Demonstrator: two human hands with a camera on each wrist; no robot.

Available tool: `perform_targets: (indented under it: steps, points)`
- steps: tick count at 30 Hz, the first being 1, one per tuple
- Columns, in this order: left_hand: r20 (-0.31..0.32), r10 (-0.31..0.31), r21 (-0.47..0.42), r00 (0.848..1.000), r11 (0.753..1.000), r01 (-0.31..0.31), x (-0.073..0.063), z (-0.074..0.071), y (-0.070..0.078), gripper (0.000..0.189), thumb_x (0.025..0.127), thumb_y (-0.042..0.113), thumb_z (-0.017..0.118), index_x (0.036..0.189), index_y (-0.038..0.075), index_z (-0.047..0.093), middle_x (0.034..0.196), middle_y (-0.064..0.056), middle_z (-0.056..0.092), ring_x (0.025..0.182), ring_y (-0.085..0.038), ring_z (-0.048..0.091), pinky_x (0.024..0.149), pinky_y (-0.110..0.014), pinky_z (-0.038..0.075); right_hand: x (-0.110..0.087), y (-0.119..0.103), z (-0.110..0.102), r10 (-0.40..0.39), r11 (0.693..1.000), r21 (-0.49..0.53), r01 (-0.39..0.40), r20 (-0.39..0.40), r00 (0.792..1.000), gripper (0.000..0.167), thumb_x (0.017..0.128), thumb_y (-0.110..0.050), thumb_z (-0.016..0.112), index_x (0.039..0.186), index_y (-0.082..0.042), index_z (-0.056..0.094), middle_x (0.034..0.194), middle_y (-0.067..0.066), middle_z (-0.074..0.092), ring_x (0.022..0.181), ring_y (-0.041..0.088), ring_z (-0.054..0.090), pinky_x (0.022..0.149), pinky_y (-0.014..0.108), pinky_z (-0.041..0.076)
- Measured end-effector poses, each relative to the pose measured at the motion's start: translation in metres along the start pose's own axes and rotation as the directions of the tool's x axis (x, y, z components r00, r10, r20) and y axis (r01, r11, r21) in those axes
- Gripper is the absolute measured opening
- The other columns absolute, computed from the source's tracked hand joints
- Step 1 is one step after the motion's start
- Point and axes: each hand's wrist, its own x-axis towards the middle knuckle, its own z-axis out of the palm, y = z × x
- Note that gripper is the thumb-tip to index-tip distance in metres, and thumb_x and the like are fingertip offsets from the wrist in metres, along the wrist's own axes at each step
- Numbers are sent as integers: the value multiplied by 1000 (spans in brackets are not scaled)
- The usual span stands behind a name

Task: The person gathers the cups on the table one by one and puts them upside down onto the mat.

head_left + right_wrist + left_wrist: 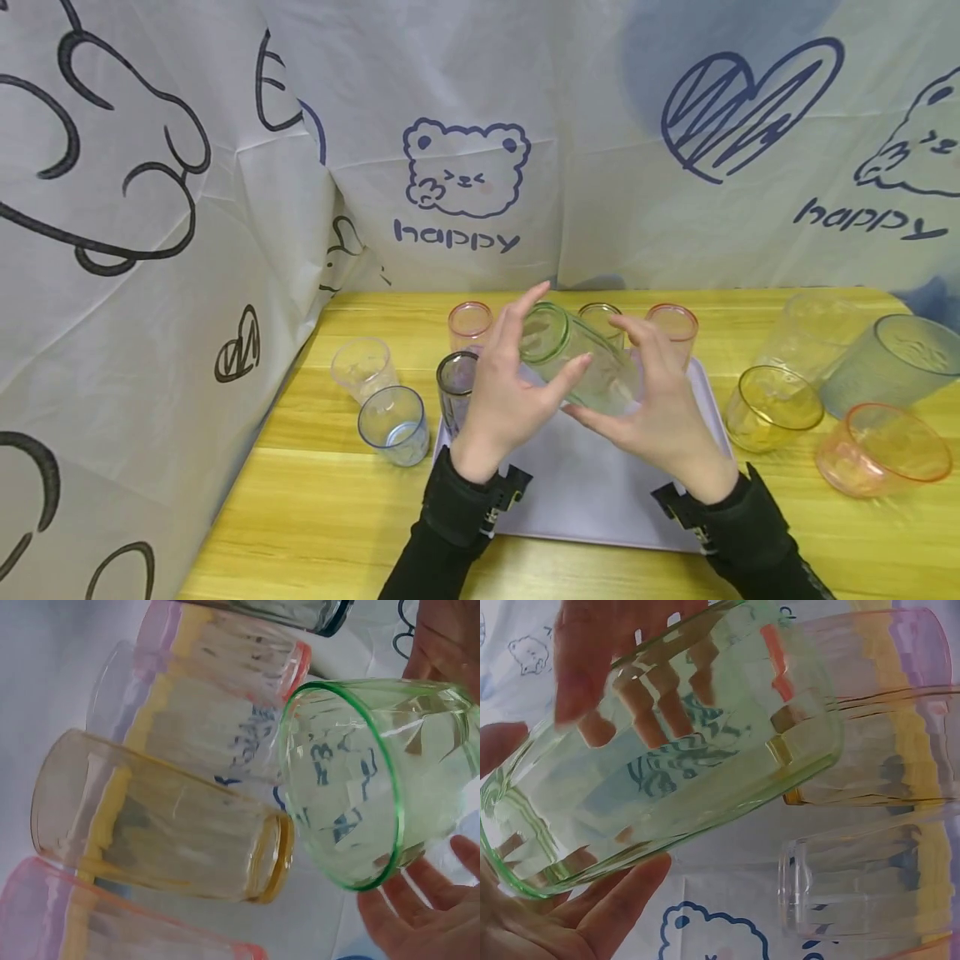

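Both hands hold a pale green tumbler [577, 367] tilted in the air above the lilac tray [592, 483]. My left hand [506, 392] grips it around its left end, fingers spread along the side. My right hand [667, 408] holds the other end between thumb and fingers. Up close, the green tumbler [682, 757] shows faceted, see-through walls in the left wrist view. Its bright green rim [397, 802] appears in the right wrist view. A dark grey glass [455, 387] stands left of my left hand, partly hidden by it.
Behind the hands stand two red-rimmed glasses [470, 323] [678, 329] and a brown-rimmed glass [603, 321]. Left of the tray are clear [363, 367] and blue-rimmed glasses [395, 429]. On the right stand yellow [772, 408], orange [881, 454], grey-blue [900, 367] and clear glasses [813, 333].
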Motion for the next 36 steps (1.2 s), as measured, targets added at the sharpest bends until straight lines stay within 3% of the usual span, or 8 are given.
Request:
perform_targets:
  steps: [3, 6, 9, 14, 22, 25, 31, 36]
  points:
    - [38, 21, 38, 999, 999, -22, -1, 3, 2, 82, 84, 27, 81, 153, 18, 37, 142, -9, 55, 129, -22, 58, 106, -40, 51, -3, -1, 4, 37, 999, -16, -36, 49, 998, 101, 69, -45, 90, 144, 3, 43, 138, 22, 55, 120, 38, 53, 99, 47, 44]
    - [67, 38, 94, 997, 995, -44, -2, 6, 3, 86, 83, 30, 83, 154, 20, 36, 134, -8, 58, 110, -20, 66, 90, -33, 58, -6, -3, 8, 76, 996, -44, -72, 95, 993, 101, 62, -27, 93, 144, 4, 42, 135, 22, 57, 117, 38, 57, 98, 53, 48]
    - [95, 44, 146, 995, 988, -58, -3, 10, 4, 90, 81, 34, 84, 155, 22, 34, 130, -7, 60, 102, -18, 67, 80, -30, 59, -9, -4, 10, 115, 992, -69, -106, 133, 984, 99, 63, -23, 93, 143, 3, 42, 131, 21, 60, 115, 37, 61, 95, 55, 53]
    - [130, 40, 178, 991, 982, -63, -4, 13, 4, 92, 81, 35, 84, 156, 23, 31, 136, -6, 60, 109, -20, 67, 82, -32, 60, -10, -6, 12, 138, 989, -79, -127, 157, 978, 91, 66, -20, 91, 141, 1, 44, 125, 19, 64, 110, 34, 65, 89, 53, 56]
    - [141, 49, 211, 989, 974, -79, -4, 12, 2, 93, 80, 39, 84, 156, 22, 32, 139, -7, 59, 101, -21, 70, 77, -30, 60, -10, -3, 16, 152, 988, -26, -150, 160, 975, 91, 66, -20, 91, 142, 2, 44, 127, 19, 63, 111, 35, 64, 93, 56, 55]
    - [150, 44, 203, 988, 976, -74, -3, 7, 0, 91, 80, 40, 85, 154, 23, 35, 140, -5, 59, 106, -19, 70, 80, -30, 60, -11, 0, 22, 145, 988, 37, -151, 135, 980, 88, 65, -17, 91, 139, 2, 47, 125, 17, 64, 111, 31, 65, 95, 50, 55]
    - [185, 26, 169, 982, 984, -58, -4, -15, -6, 73, 85, 39, 80, 148, 20, 47, 140, -2, 59, 121, -17, 64, 98, -35, 57, -14, 6, 36, 151, 972, 166, -165, 97, 984, 86, 66, -11, 90, 140, -2, 46, 124, 12, 67, 112, 20, 64, 95, 28, 53]
    - [210, -32, 256, 977, 966, -23, -8, -38, -17, 51, 94, 38, 69, 139, 17, 57, 136, -2, 60, 123, -20, 63, 101, -41, 55, -18, 6, 48, 201, 954, 200, -222, 120, 972, 90, 67, -10, 91, 143, -2, 42, 127, 14, 66, 115, 22, 63, 97, 38, 54]
